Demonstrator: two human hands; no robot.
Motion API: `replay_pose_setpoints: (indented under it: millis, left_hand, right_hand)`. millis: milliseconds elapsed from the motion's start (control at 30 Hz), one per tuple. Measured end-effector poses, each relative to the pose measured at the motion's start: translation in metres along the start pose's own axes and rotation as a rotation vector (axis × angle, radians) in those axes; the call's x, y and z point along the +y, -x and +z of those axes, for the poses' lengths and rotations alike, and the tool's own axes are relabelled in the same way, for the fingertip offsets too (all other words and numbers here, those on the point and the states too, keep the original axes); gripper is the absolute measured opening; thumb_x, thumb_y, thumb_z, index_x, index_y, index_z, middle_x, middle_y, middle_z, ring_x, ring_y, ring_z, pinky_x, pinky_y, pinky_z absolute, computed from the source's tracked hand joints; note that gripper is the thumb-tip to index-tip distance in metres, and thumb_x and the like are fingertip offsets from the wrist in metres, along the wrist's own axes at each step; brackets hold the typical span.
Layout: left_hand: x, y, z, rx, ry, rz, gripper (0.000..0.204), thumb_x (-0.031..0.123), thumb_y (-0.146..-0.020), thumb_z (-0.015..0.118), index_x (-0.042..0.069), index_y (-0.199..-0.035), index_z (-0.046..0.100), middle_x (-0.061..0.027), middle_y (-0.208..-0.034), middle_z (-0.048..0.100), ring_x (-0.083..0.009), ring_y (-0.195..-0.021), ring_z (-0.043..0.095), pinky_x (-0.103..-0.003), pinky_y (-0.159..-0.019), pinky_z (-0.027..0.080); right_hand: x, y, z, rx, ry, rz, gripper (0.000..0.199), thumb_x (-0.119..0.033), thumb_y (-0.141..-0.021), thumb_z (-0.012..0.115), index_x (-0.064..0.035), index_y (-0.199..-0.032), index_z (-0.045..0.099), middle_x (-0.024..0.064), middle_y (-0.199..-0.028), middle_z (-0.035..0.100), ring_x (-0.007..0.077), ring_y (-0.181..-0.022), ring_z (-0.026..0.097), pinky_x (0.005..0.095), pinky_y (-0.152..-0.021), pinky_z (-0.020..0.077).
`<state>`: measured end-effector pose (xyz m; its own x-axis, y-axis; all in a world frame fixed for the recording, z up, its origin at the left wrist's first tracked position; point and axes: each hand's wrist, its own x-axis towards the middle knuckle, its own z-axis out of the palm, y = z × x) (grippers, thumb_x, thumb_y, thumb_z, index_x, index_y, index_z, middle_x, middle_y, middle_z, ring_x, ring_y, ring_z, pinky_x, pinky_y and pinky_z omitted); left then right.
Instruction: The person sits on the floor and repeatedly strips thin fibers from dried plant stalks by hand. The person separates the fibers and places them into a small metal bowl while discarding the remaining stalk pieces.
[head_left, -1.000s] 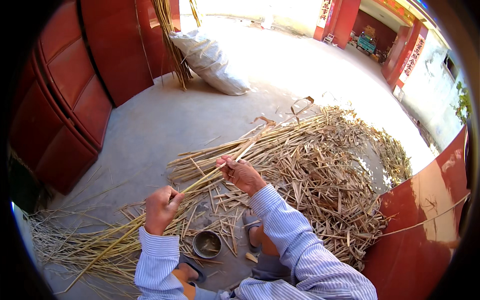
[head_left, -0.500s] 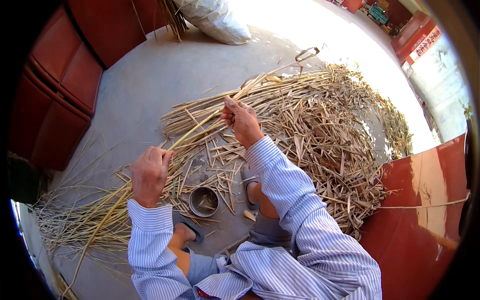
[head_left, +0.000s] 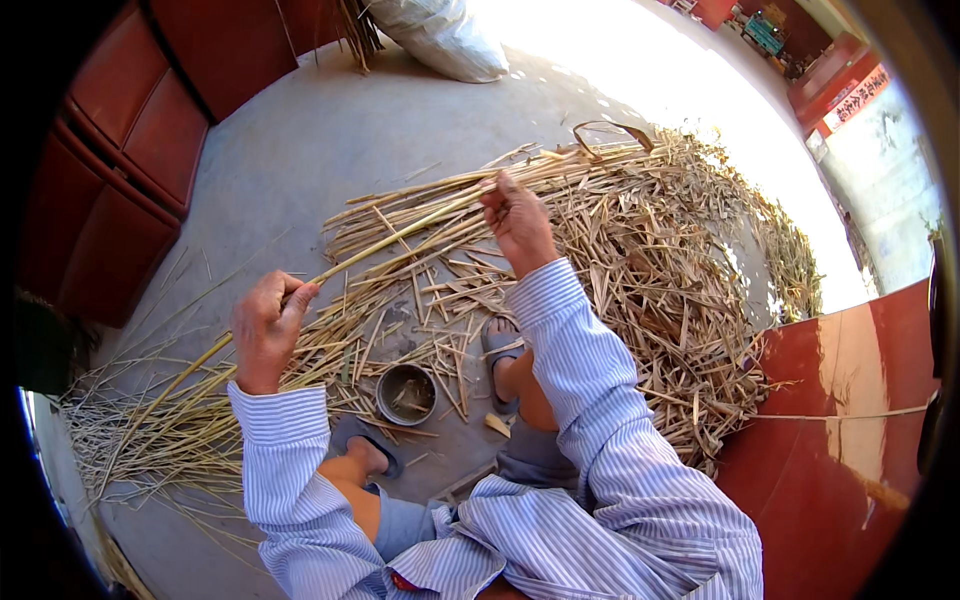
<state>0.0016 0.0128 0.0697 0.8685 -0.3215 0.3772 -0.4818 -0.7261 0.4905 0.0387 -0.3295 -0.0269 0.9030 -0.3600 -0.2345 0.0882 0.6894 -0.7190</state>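
A long yellowish reed stalk (head_left: 395,242) stretches slantwise between my two hands. My left hand (head_left: 268,325) is closed around its lower part, with the stalk's thin end trailing off to the lower left. Farther up and to the right, my right hand (head_left: 516,222) pinches the stalk near its leafy end. Dry brown leaf (head_left: 625,132) curls at the top beyond that hand. Beneath the held stalk lies a layer of cut stalks (head_left: 365,215) on the floor. Thin stripped stalks (head_left: 185,440) are spread below and left of my left hand.
A round metal bowl (head_left: 407,394) stands between my sandalled feet. Dry leaf litter (head_left: 640,290) is heaped at the right, beside a red panel (head_left: 840,420). Red cabinets (head_left: 130,150) line the left, and a white sack (head_left: 445,40) sits at the far side.
My hands have moved apart along the stalk: the left to the lower left, the right up and to the right. The curled leaf end has shifted too.
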Motion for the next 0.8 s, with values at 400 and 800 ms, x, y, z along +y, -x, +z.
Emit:
replay_pose_setpoints:
  millis: [400, 800]
  left_hand:
    - [-0.019, 0.013, -0.006, -0.114, 0.107, -0.164, 0.02, 0.011, -0.079, 0.075, -0.001, -0.074, 0.06, -0.0123, -0.063, 0.058, -0.0239, -0.055, 0.054, -0.036, -0.052, 0.039]
    - [-0.027, 0.03, -0.065, -0.013, -0.072, -0.197, 0.017, 0.006, -0.078, 0.074, -0.001, -0.081, 0.06, -0.0128, -0.07, 0.06, -0.0248, -0.06, 0.056, -0.036, -0.055, 0.042]
  right_hand:
    - [-0.005, -0.001, -0.011, -0.193, 0.006, 0.051, 0.017, -0.021, -0.098, 0.06, -0.0075, -0.108, 0.06, 0.0055, -0.098, 0.07, 0.0127, -0.083, 0.068, 0.0231, -0.068, 0.0554]
    - [-0.014, -0.017, -0.03, 0.092, -0.021, -0.022, 0.018, -0.028, -0.095, 0.065, -0.0102, -0.094, 0.062, 0.0009, -0.084, 0.07, 0.0077, -0.071, 0.066, 0.0185, -0.054, 0.0481]
